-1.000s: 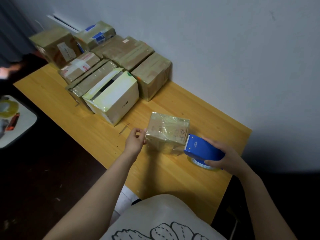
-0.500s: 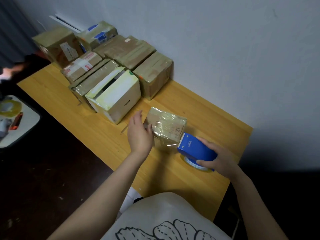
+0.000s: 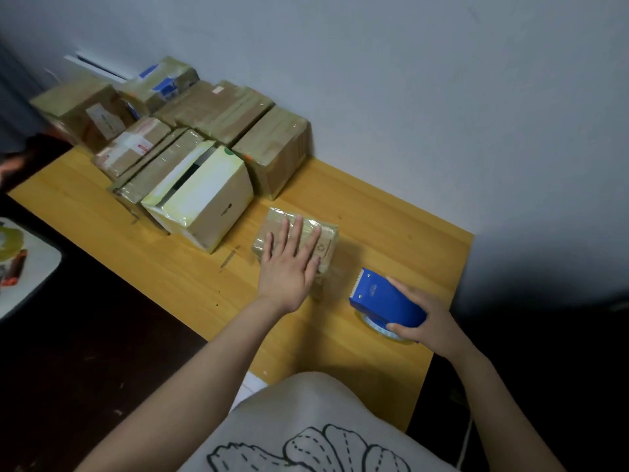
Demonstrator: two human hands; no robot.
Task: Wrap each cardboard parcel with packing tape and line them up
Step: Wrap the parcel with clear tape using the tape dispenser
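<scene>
So, pressing down on the small taped parcel (image 3: 326,241) with left hand (image 3: 289,270) flat, fingers spread; gripping blue tape dispenser (image 3: 381,299) in right hand (image 3: 425,323) nearby.

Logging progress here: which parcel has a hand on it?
The small taped parcel lying apart from the rest: the left hand presses flat on its top. The other parcels sit grouped together, untouched.

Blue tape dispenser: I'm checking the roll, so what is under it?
A clear tape roll peeks out beneath the blue tape dispenser, gripped by the right hand; the dispenser and hand cover most of it.
</scene>
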